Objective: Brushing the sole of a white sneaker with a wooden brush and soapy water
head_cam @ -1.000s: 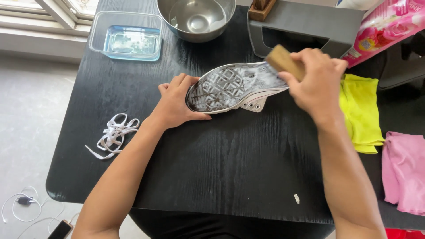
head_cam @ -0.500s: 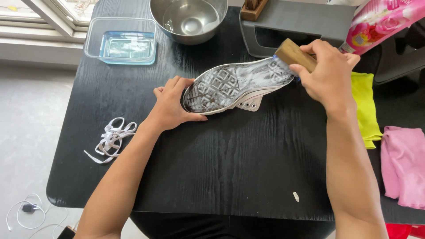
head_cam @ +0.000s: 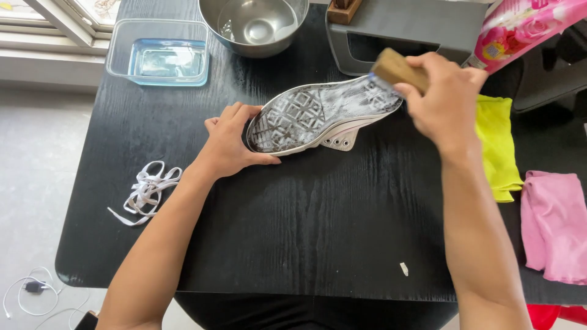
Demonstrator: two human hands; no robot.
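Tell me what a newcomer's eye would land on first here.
First, the white sneaker lying sole-up mid-table, its tread foamy. The left hand steadies one end while the right hand presses a wooden brush on the other. Next, the loose white laces at the black table's left edge.

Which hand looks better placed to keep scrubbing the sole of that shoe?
The right hand: it grips the wooden brush against the shoe sole, while the left hand braces the other end.
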